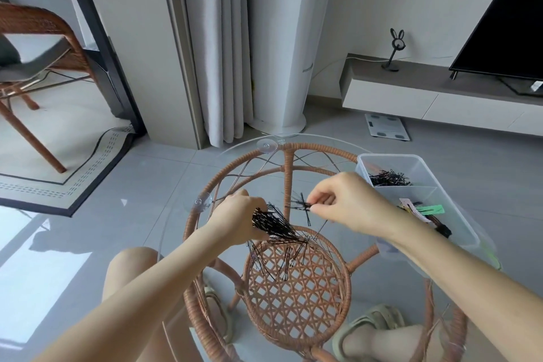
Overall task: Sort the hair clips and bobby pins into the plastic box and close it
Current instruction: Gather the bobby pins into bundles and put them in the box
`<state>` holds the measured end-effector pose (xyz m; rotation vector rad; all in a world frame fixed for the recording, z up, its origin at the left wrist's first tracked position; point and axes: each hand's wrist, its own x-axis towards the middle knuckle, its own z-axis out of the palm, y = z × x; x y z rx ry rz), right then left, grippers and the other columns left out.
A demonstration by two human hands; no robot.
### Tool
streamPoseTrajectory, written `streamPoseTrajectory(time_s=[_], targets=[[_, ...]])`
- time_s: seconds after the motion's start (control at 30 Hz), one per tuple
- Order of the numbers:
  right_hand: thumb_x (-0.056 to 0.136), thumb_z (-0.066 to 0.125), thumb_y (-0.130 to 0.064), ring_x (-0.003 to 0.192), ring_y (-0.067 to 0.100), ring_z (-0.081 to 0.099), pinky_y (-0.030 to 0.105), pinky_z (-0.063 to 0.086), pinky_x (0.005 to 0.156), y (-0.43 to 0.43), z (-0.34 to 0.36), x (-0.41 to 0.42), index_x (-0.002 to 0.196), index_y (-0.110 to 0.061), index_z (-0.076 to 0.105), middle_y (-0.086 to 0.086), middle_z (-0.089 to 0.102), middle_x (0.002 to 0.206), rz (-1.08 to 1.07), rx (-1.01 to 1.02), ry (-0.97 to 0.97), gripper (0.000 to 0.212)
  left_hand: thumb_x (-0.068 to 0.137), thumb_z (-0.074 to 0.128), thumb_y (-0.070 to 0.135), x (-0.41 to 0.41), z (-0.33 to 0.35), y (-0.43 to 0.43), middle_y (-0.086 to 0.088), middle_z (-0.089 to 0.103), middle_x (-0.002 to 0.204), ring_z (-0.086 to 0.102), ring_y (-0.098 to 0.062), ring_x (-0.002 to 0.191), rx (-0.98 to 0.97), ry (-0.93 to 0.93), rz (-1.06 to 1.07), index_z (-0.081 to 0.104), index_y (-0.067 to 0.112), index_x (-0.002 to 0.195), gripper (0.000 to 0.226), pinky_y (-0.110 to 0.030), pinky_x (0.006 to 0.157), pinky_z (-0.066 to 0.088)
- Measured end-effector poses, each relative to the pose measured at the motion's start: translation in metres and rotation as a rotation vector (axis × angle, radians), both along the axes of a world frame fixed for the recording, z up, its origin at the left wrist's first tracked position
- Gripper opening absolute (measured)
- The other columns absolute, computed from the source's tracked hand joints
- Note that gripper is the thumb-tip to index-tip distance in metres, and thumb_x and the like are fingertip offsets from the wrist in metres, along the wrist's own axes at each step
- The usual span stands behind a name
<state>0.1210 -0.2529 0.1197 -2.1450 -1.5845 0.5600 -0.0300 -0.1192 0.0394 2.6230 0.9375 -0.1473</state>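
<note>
My left hand (pixel 241 219) grips a thick bunch of black bobby pins (pixel 271 225) just above the round glass table top (pixel 182 214). My right hand (pixel 343 206) pinches a few black bobby pins (pixel 302 206) between thumb and forefinger, a little right of the bunch. Several loose bobby pins (pixel 282 258) lie on the glass below my left hand. At the right stands the clear plastic box (pixel 423 164) with a divider: its far compartment holds a heap of bobby pins (pixel 388 179), its near one coloured hair clips (pixel 430 210). No lid shows.
The glass top rests on a rattan frame (pixel 289 161) with a woven lower shelf (pixel 296 294). My knee and sandalled feet show through the glass. A TV unit (pixel 411 97) stands at the back right, a rattan chair (pixel 35 38) and desk at the back left.
</note>
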Motion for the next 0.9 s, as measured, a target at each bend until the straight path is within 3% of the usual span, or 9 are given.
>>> streamPoseTrajectory(time_s=[0.27,0.47,0.63,0.73,0.8,0.9], targets=[[0.077,0.070,-0.005,0.058,0.006,0.065,0.019,0.055,0.055,-0.010,0.035,0.044,0.084,-0.013,0.072,0.004,0.071,0.075,-0.139,0.109,0.165,0.011,0.078,0.068,0.035,0.016,0.006,0.009,0.001,0.071,0.101,0.064,-0.019,0.090,-0.011,-0.024,-0.072,0.068,0.024,0.105,0.029,-0.028,0.072,0.050],[0.075,0.071,-0.002,0.051,0.011,0.064,0.019,0.056,0.055,-0.021,0.041,0.084,0.077,-0.013,0.071,0.001,0.070,0.060,-0.246,0.146,0.223,0.012,0.086,0.060,0.033,0.021,0.009,0.009,-0.003,0.070,0.101,0.062,-0.023,0.092,0.007,0.029,-0.141,0.066,0.018,0.106,0.026,-0.032,0.075,0.050],[0.076,0.067,0.007,0.043,0.006,0.059,0.014,0.051,0.048,-0.036,0.044,0.120,0.084,0.000,0.067,0.006,0.066,0.055,-0.320,0.169,0.268,0.010,0.089,0.056,0.031,0.023,0.007,0.013,-0.001,0.072,0.090,0.061,-0.020,0.078,0.025,0.002,-0.148,0.068,0.015,0.096,0.022,-0.030,0.067,0.047],[0.076,0.067,0.007,0.044,0.006,0.060,0.015,0.052,0.048,-0.041,0.045,0.141,0.088,0.005,0.067,0.016,0.066,0.067,-0.334,0.120,0.235,0.012,0.088,0.056,0.031,0.021,0.014,0.020,0.004,0.068,0.082,0.058,-0.019,0.076,0.044,-0.027,-0.121,0.068,0.018,0.093,0.018,-0.026,0.065,0.042],[0.077,0.067,0.005,0.043,0.005,0.060,0.013,0.051,0.048,-0.041,0.046,0.157,0.088,0.002,0.067,0.016,0.067,0.070,-0.326,0.057,0.169,0.011,0.087,0.058,0.032,0.022,0.018,0.025,0.002,0.072,0.086,0.063,-0.021,0.089,0.049,-0.077,-0.104,0.069,0.019,0.090,0.017,-0.029,0.072,0.048],[0.077,0.068,0.002,0.043,0.002,0.059,0.011,0.050,0.049,-0.033,0.045,0.176,0.085,-0.003,0.069,0.014,0.068,0.071,-0.276,-0.066,0.006,0.009,0.085,0.062,0.029,0.027,0.031,0.027,0.007,0.070,0.097,0.062,-0.018,0.097,0.031,-0.158,-0.057,0.071,0.020,0.090,0.014,-0.022,0.065,0.038]])
